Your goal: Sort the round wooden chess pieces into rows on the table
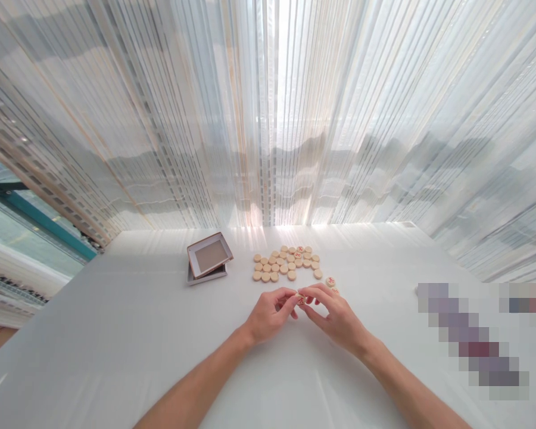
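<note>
Between my left hand [268, 314] and my right hand [337, 313], a round wooden xiangqi piece [301, 301] with red markings is pinched at the fingertips. Both hands are closed on it, just above the white table. Ahead of them lies a loose group of pale xiangqi pieces [279, 262], mostly with blank sides up. Two red characters show near the back of that group. Close to my right fingers sits another piece [330, 281] with a red character, and one more beside it is partly hidden by my hand.
Left of the pieces, an open box [189, 280] has its lid or tray [229, 253] resting tilted on top. A white table [138, 310] spreads under everything. Clear strip curtains [268, 119] hang at its far edge. A blurred-out shape [473, 339] lies at right.
</note>
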{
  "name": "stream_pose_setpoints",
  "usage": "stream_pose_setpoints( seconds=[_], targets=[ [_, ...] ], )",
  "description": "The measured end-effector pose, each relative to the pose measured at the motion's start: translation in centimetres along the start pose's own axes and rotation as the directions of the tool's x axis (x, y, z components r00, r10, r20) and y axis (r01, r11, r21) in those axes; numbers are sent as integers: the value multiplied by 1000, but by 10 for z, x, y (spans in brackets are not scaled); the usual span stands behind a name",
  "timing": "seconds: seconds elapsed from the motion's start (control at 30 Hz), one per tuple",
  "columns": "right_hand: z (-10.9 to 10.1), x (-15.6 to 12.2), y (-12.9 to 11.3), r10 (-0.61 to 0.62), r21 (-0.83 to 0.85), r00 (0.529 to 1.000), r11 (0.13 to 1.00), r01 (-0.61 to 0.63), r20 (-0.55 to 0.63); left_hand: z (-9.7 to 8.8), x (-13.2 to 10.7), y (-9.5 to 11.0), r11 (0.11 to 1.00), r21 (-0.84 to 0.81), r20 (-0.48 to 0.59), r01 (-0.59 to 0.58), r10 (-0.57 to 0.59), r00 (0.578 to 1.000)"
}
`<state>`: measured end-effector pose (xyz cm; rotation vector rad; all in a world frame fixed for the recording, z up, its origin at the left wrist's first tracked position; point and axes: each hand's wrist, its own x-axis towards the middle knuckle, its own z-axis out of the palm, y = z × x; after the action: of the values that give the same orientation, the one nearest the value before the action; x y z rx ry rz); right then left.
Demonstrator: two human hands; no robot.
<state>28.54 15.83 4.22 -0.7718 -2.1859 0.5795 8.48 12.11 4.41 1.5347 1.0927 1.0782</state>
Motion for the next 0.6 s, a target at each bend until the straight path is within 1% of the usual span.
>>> stream_pose_setpoints(
  seconds=[0.1,0.2,0.4,0.6],
  targets=[
    [0,0,0,-23,18,1000,1000,23,0,0,0,-2,1000,-14,-13,14,-14,1000],
    [-1,0,0,-28,44,1000,999,28,-1,0,0,-5,1000,-14,-2,25,-25,1000],
    [-3,1,-3,-17,91,1000,996,16,11,0,0,-8,999,37,13,15,-16,1000],
    [-4,1,-4,10,77,1000,997,-12,24,-1,-1,-5,998,62,32,18,-20,999]
  ],
)
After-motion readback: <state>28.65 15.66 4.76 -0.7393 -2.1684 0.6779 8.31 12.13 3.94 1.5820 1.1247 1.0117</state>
